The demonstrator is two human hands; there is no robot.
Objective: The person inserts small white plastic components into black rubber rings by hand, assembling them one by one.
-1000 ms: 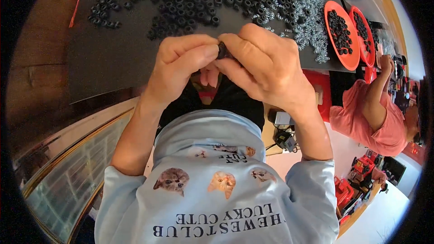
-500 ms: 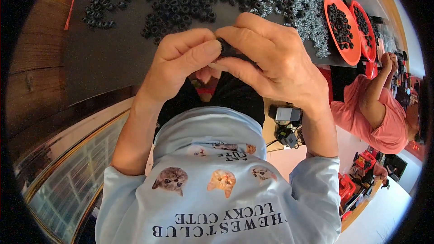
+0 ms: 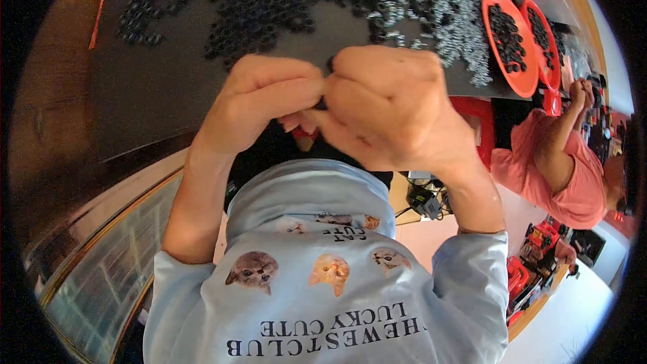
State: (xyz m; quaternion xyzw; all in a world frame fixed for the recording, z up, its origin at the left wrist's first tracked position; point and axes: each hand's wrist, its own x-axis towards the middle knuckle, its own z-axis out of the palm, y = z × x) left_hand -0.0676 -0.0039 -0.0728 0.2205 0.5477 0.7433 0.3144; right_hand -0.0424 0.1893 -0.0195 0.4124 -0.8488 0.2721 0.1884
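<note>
In front of my waist, at the near edge of the dark table, both hands meet fingertip to fingertip. A small black round part (image 3: 321,103) shows only as slivers between them; the fingers cover most of it. My left hand (image 3: 263,104) is closed, pinching the part between thumb and fingers. My right hand (image 3: 391,104) is closed against the other side of it, its fingers curled in. Beyond the hands spreads a pile of small black ring-shaped parts (image 3: 249,20). To its right lies a heap of small silvery metal coils (image 3: 451,17).
Two red-orange dishes (image 3: 529,77) of black parts stand at the table's right end. A person in a pink top (image 3: 549,168) sits beyond them. Black power adapters with cables (image 3: 426,202) lie below my right forearm. A glass-panelled case (image 3: 111,256) stands at lower left.
My right hand has turned and curled its fingers in, its knuckles now lower than before. Both hands sit slightly nearer to me. The black part is more hidden.
</note>
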